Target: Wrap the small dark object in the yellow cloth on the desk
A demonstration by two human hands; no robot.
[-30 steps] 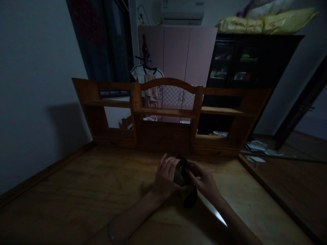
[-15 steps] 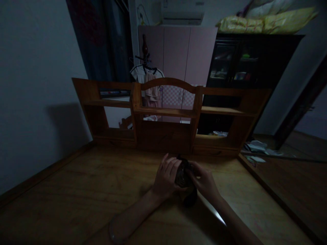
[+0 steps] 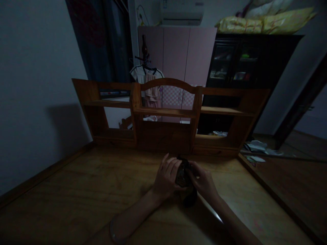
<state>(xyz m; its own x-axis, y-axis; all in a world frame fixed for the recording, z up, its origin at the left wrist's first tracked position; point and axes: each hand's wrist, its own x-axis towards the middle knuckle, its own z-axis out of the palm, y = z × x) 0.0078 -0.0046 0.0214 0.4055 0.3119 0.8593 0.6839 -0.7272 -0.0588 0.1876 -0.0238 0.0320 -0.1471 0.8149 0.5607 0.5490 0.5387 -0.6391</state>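
Dark object (image 3: 181, 177), seemingly in left hand (image 3: 165, 177)

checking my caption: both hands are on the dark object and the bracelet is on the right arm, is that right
Not quite: the head view shows the bracelet on the left arm. The left hand and right hand are indeed on the dark object.

Wooden shelf unit (image 3: 167, 114) behind the tabletop (image 3: 102, 180); beyond, pink cupboard (image 3: 176, 54); yellow bags (image 3: 240, 25) atop a dark cabinet (image 3: 268, 58).
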